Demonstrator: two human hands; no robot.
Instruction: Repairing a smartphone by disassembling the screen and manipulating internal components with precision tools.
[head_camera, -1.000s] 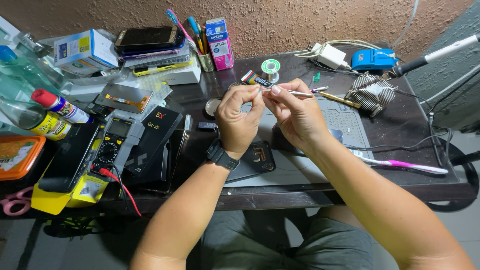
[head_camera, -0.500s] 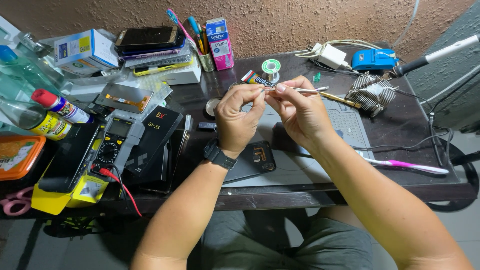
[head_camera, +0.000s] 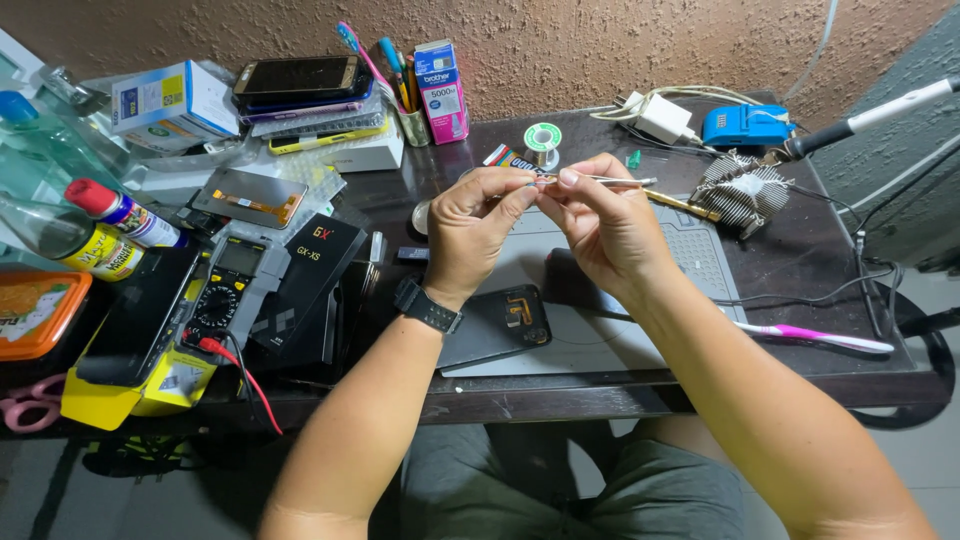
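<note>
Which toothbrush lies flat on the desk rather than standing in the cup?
The pink-and-white toothbrush at the desk's right front edge; the other stands in the cup.

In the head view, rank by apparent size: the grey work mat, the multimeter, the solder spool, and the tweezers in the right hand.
1. grey work mat, though the hands partly cover it
2. multimeter
3. tweezers, long but very thin
4. solder spool

The last two are close; the spool lies farther from the camera.

A rough, brown plastered wall (head_camera: 620, 40) rises directly behind the dark wooden worktop (head_camera: 800, 250). At right stands a grey textured wall (head_camera: 900, 150); below, a grey floor (head_camera: 920, 460) shows. Lighting is even and soft.
</note>
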